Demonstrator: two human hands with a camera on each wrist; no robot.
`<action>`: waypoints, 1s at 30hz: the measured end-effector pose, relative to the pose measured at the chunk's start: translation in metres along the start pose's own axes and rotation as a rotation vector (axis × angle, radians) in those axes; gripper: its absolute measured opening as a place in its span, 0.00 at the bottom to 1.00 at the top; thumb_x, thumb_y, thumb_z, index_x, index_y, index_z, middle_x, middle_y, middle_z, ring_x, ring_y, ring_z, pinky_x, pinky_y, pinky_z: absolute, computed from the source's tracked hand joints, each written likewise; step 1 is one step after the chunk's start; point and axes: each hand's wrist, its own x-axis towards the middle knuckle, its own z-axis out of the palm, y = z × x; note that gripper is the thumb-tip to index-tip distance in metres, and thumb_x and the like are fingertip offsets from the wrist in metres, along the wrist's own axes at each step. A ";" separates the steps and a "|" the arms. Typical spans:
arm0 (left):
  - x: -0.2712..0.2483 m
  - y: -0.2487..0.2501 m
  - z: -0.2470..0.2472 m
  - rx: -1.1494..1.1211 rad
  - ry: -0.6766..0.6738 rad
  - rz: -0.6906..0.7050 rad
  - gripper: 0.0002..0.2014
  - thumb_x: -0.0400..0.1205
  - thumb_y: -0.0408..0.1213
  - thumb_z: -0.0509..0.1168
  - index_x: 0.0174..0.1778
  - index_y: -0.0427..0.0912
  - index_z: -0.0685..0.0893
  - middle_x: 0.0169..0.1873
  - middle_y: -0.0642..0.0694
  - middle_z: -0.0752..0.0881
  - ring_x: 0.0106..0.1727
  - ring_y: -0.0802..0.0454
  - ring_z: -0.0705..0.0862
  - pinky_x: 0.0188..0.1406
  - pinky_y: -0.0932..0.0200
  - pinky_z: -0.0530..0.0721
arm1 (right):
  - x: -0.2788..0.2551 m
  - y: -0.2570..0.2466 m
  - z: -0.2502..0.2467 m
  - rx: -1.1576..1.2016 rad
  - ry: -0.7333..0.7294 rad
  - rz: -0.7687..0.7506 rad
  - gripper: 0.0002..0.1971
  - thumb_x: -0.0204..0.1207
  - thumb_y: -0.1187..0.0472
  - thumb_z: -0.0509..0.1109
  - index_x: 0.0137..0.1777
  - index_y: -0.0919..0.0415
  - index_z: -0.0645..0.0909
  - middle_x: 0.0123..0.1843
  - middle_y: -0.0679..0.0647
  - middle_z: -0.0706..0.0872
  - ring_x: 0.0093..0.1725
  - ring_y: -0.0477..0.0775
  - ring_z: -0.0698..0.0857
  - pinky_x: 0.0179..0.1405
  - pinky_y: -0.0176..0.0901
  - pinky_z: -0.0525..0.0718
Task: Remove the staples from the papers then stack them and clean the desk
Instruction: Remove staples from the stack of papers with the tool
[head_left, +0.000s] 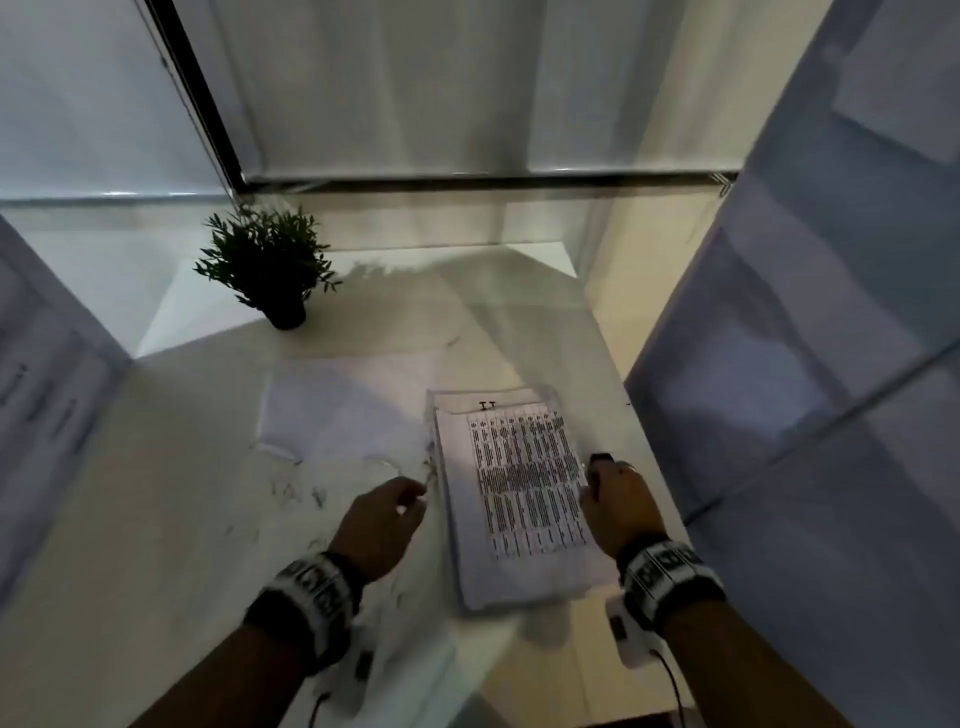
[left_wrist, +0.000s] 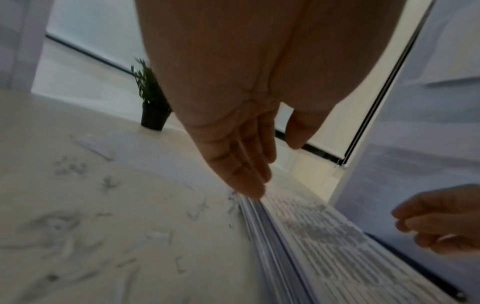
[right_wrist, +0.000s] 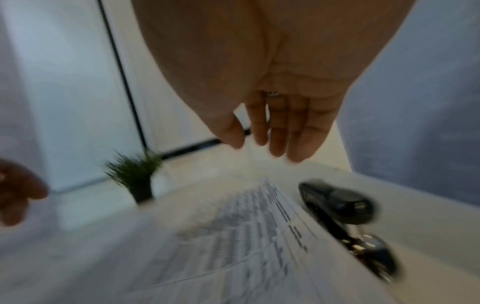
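A thick stack of printed papers lies on the white desk, its top sheet covered in columns of text. My left hand is at the stack's left edge, its straight fingers touching the paper edges. My right hand hovers at the stack's right edge with fingers relaxed and empty. A black staple remover lies on the desk just right of the stack. Several pulled staples lie scattered left of the stack.
A small potted plant stands at the back left of the desk. A second pile of blank white sheets lies left of the printed stack. Grey partition panels close in on both sides; a glass wall rises behind.
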 end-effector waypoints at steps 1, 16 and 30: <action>0.016 0.001 0.012 0.050 0.018 -0.019 0.14 0.84 0.41 0.64 0.65 0.44 0.82 0.56 0.43 0.88 0.54 0.45 0.86 0.55 0.56 0.82 | 0.011 -0.005 0.004 0.009 -0.011 0.018 0.15 0.77 0.56 0.67 0.59 0.63 0.77 0.57 0.61 0.83 0.57 0.61 0.81 0.58 0.50 0.80; 0.063 0.007 0.064 0.011 0.214 -0.282 0.04 0.82 0.37 0.62 0.47 0.39 0.77 0.44 0.40 0.86 0.44 0.42 0.85 0.42 0.56 0.82 | 0.047 -0.023 0.067 0.045 -0.134 0.109 0.16 0.74 0.64 0.66 0.62 0.65 0.78 0.60 0.64 0.80 0.61 0.64 0.79 0.63 0.54 0.79; 0.027 0.032 -0.024 -0.539 0.134 0.118 0.10 0.85 0.35 0.63 0.61 0.50 0.81 0.53 0.59 0.87 0.55 0.63 0.85 0.56 0.57 0.84 | 0.020 -0.059 -0.025 1.046 -0.051 0.057 0.09 0.73 0.68 0.75 0.51 0.58 0.86 0.49 0.54 0.92 0.47 0.50 0.91 0.48 0.46 0.90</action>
